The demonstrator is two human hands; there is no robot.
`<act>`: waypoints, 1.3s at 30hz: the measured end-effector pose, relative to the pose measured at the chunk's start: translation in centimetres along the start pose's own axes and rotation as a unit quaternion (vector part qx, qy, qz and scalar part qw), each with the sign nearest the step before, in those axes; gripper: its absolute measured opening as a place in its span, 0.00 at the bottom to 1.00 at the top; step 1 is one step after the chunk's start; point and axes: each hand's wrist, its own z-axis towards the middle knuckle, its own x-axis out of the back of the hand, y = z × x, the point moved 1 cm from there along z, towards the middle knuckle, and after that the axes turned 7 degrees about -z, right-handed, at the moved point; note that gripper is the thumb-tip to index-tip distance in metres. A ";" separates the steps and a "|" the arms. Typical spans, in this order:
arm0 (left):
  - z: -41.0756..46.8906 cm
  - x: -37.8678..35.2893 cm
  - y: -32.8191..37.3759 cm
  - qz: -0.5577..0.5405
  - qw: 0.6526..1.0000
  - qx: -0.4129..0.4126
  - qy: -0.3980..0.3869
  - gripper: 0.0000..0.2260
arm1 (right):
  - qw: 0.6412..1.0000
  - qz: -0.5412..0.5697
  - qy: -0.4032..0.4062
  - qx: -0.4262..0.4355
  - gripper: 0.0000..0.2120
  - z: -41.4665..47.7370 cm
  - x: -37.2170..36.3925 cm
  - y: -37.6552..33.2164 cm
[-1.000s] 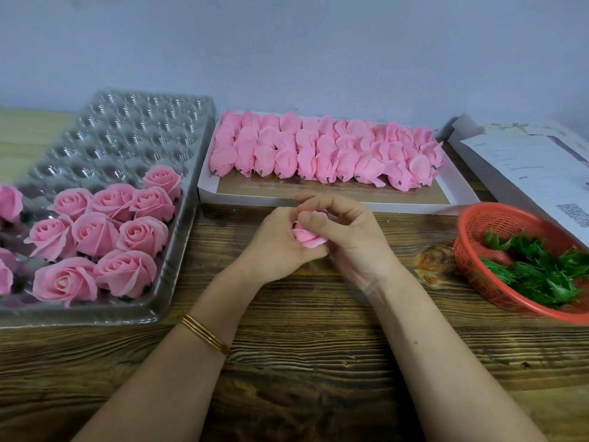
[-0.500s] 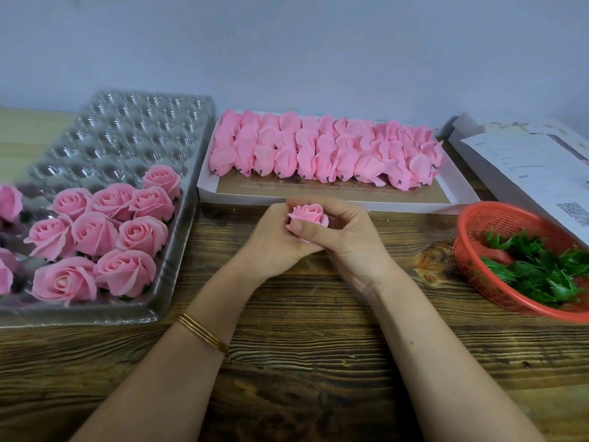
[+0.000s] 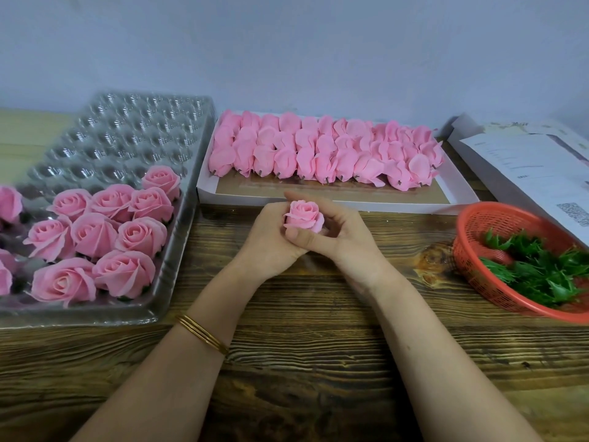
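- Head view: gripping small pink soft-petalled rose head (image 3: 303, 215) with curled left hand (image 3: 271, 247) and right hand (image 3: 345, 242), over middle of dark wooden desk (image 3: 318, 362).
- Turning bloom upward from sideways tilt of a second ago; likely finishing shaping, nearing placement.

pink rose head (image 3: 304, 215): petals wrapped tight, bloom facing up, cupped between both hands, above the wooden table's middle.

The 2 forearms angle inward; left hand (image 3: 269, 247) and right hand (image 3: 347, 247) meet, fingers (image 3: 306, 242) curled round a pink rose (image 3: 304, 215).
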 end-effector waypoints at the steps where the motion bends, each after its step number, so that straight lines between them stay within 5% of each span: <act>1: 0.0 0.0 0.0 -0.004 1.000 -0.002 0.008 0.03 | 1.000 0.015 0.004 -0.006 0.21 0.0 0.1 0.0; 5: -0.1 -0.3 0.0 -0.018 0.999 0.013 0.036 0.07 | 0.992 0.077 0.102 -0.011 0.15 0.2 0.4 -0.3; 9: -0.2 -0.3 0.0 0.004 0.999 0.011 0.038 0.07 | 0.985 0.022 0.168 0.045 0.09 0.1 0.1 -0.5; 15: -0.2 -0.3 -0.1 0.020 0.999 0.019 0.038 0.08 | 0.987 0.026 0.119 0.100 0.06 0.0 -0.3 -0.5; 30: -0.3 -0.2 0.2 0.035 0.999 0.030 0.011 0.16 | 0.998 0.027 0.027 0.041 0.11 0.1 -0.5 -0.6; 39: -0.2 -0.4 0.0 0.019 0.999 0.022 0.016 0.12 | 0.999 -0.013 0.039 0.024 0.09 -0.1 -0.6 -0.6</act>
